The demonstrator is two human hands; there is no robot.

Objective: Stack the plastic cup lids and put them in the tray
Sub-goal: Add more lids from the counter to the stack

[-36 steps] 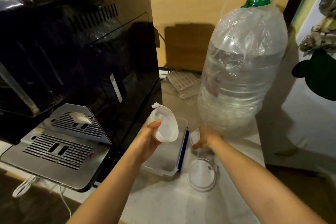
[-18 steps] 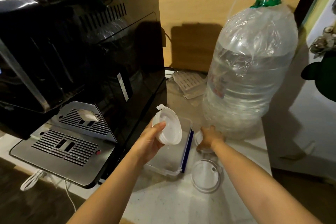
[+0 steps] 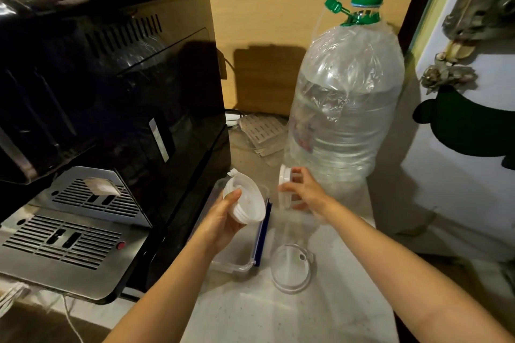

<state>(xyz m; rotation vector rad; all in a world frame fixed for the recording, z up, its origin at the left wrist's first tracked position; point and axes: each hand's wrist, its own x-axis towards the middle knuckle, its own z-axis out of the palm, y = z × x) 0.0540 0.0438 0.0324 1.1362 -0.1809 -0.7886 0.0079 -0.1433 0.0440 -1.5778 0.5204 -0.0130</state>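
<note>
My left hand [image 3: 223, 220] holds a small stack of translucent white cup lids [image 3: 246, 200], tilted on edge above the clear plastic tray [image 3: 237, 266] with a blue side clip. My right hand [image 3: 302, 193] grips another white lid [image 3: 284, 189] upright on its edge, lifted off the counter just right of the stack. One more clear lid [image 3: 289, 269] lies flat on the white counter, right of the tray and below my right forearm.
A black coffee machine [image 3: 111, 97] with a steel drip grille [image 3: 64, 234] fills the left. A big clear water bottle [image 3: 342, 108] with a green cap stands behind the hands. A flat perforated plastic packet [image 3: 262, 128] lies at the back wall. A white fridge door [image 3: 473, 147] is at right.
My right hand has picked a lid up off the counter beside the bottle and raised it on edge toward the stack in my left hand. The left hand stays nearly still.
</note>
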